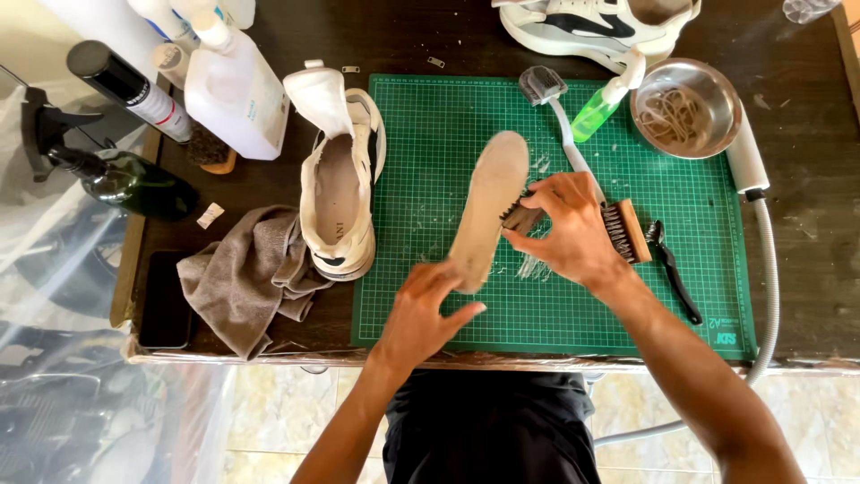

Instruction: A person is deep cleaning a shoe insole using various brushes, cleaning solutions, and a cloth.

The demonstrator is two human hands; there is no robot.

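Observation:
A beige shoe insole (491, 193) lies on a green cutting mat (430, 161), running from near me toward the far side. My left hand (428, 309) presses on its near end with fingers spread. My right hand (566, 229) grips a small dark-bristled brush (520, 215), whose bristles touch the insole's right edge. Wet streaks and foam specks mark the mat beside the insole.
A white sneaker (339, 188) and a grey cloth (246, 273) lie to the left. A wooden brush (627, 230), a long-handled brush (560, 116), a green spray bottle (602, 103), a steel bowl (685, 108), a hose (766, 269) and black pliers (672, 269) sit to the right. Bottles (233, 85) stand at far left.

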